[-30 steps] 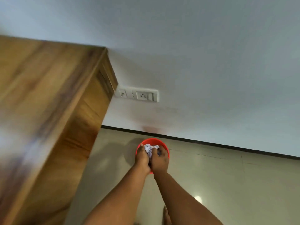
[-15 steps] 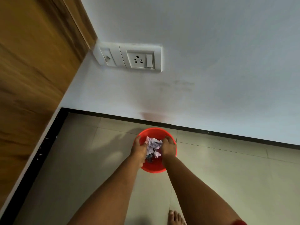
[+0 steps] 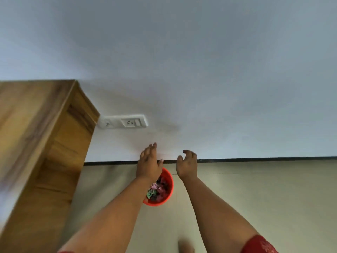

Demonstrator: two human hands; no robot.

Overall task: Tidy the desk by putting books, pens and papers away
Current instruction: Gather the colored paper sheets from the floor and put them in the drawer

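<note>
Head view looks down past two bare forearms toward the foot of a white wall (image 3: 200, 70). A red bin (image 3: 168, 181) stands on the pale tiled floor (image 3: 255, 198), close to the dark skirting line. Crumpled papers (image 3: 157, 189) lie inside it, a muddle of pink, green and darker scraps; blur hides any finer detail.

Both hands are raised above the bin and hold nothing. The left hand (image 3: 148, 164) has its fingers straight and together, pointing at the wall, its grip wide; its wrist covers the bin's near-left rim in this view. The right hand (image 3: 187, 166) hangs to the right of the bin, apart from it, fingers loosely curled over an empty palm, grip relaxed.

A wooden bench (image 3: 36, 143) fills the left side, its top smeared by blur. A white socket plate (image 3: 125, 121) sits on the wall just beside the bench's corner. A red sleeve (image 3: 259, 245) shows at the bottom right, and a bare foot (image 3: 186, 247) on the floor between the arms.
</note>
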